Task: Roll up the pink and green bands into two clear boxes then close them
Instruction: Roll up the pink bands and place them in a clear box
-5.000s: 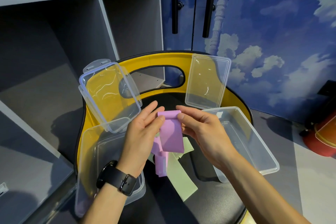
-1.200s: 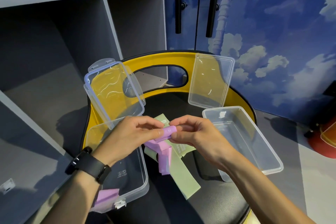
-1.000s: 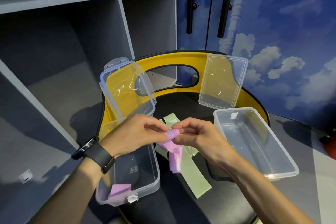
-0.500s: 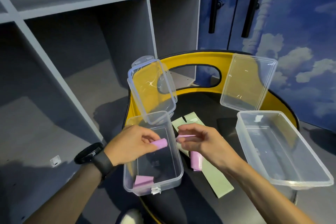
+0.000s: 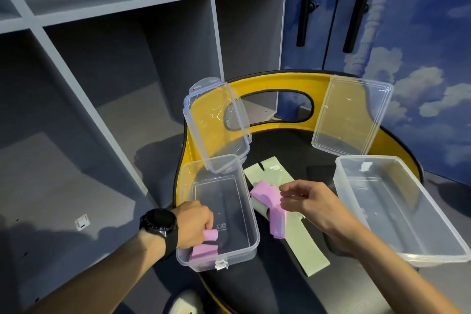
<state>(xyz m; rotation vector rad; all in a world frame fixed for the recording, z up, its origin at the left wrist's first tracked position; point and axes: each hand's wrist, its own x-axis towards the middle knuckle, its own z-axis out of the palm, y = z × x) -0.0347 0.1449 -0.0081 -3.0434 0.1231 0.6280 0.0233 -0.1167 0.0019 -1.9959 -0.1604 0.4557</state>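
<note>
Both hands are low over the black seat of a yellow-backed chair. On the left, the left hand, with a black wristwatch on its wrist, reaches into the left clear plastic box at its near end; its curled fingers pinch a small rolled pink band, held just above the box floor. Right beneath it, against the near wall of the same box, lies another rolled pink band. This box's clear lid with side clips leans upright against the chair back, its lower edge just over the box's far rim.

Between the two boxes, flat pale green bands lie on the seat, running from far left to near right. Across them lies a loose pink band, partly crumpled and not rolled. The right hand hovers at its right edge with fingers bent toward the thumb; the fingertips meet the pink material, but whether they actually pinch it cannot be told.

Further right stands the right clear plastic box, larger, with nothing but a small white label visible inside. Its plain clear lid leans against the chair back behind it. Grey open shelving fills the left background, and a blue cloud-painted wall the right.
</note>
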